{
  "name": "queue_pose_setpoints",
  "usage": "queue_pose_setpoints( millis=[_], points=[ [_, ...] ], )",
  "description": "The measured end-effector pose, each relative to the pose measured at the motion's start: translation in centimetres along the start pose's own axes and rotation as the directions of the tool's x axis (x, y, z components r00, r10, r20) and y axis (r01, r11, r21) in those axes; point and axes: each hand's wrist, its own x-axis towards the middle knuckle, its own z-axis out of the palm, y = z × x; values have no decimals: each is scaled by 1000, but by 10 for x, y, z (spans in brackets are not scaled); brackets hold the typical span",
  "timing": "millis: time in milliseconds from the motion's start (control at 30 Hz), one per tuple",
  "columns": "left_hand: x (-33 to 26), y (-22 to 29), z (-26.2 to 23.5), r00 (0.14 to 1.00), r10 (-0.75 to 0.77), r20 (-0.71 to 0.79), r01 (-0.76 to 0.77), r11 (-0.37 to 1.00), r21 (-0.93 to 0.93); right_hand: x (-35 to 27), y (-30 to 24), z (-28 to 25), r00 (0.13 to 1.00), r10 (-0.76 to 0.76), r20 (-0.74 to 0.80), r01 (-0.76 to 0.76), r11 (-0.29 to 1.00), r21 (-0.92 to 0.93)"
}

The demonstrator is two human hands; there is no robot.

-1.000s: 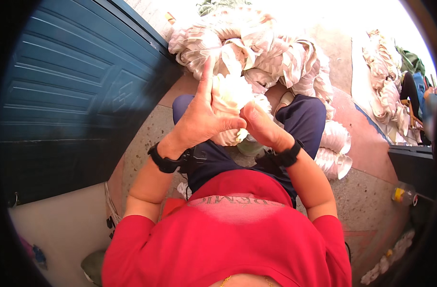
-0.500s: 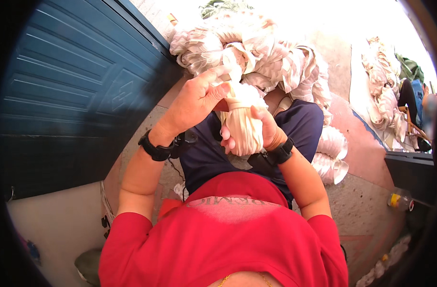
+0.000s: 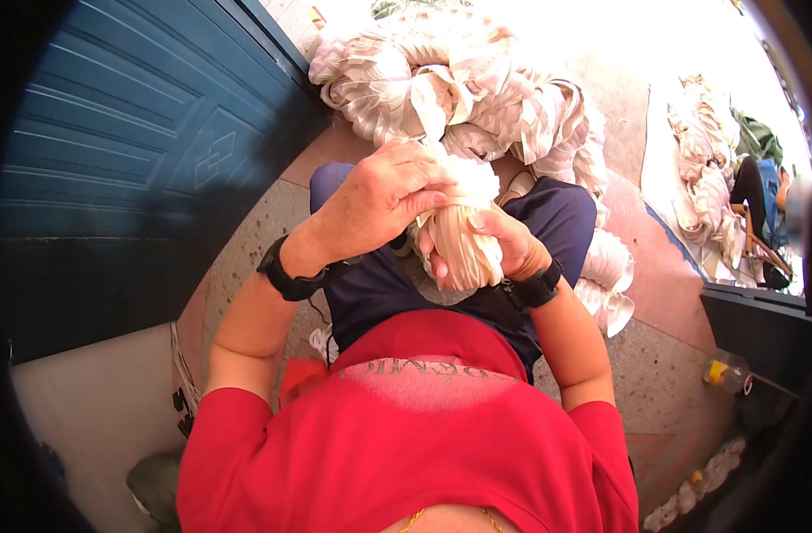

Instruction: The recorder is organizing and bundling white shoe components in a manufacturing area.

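Observation:
A bundle of folded cream fabric strip is held above my lap, between my knees. My right hand is wrapped round its lower part, thumb on the near face and fingertips showing at the left side. My left hand is closed at the bundle's upper part, thumb and fingers pinching the cream strip that crosses it. From there the strip runs up toward a big heap of coiled pale strip on the floor ahead. The pinched part is mostly hidden by my fingers.
A dark blue panelled door stands at my left. More rolled strip lies by my right knee, and another pale heap at the far right. A plastic bottle lies on the floor at right, near a dark box edge.
My left hand has moved right and over the bundle's top, drawing the strip across it. The bundle has tilted a little in my right hand. My left knee has come into fuller view.

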Motion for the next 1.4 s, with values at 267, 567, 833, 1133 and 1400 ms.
queue_pose_setpoints(
  millis=[267,567,833,1133,1400],
  points=[
    [3,8,-9,961,-248,118,266,948,-174,3,7,-2,998,7,66,-10,999,51],
    [22,-22,-24,933,-287,218,326,929,-173,-2,10,0,966,244,88,-240,969,-50],
    [44,-34,-79,989,-122,88,95,960,264,-6,-2,-3,912,405,63,-387,901,-193],
    [9,-16,-42,983,-21,184,-17,980,200,-3,17,-7,997,68,21,-70,993,92],
    [-9,5,1,905,1,425,-170,918,359,4,14,3,977,92,-194,-117,985,-127]
  ],
)
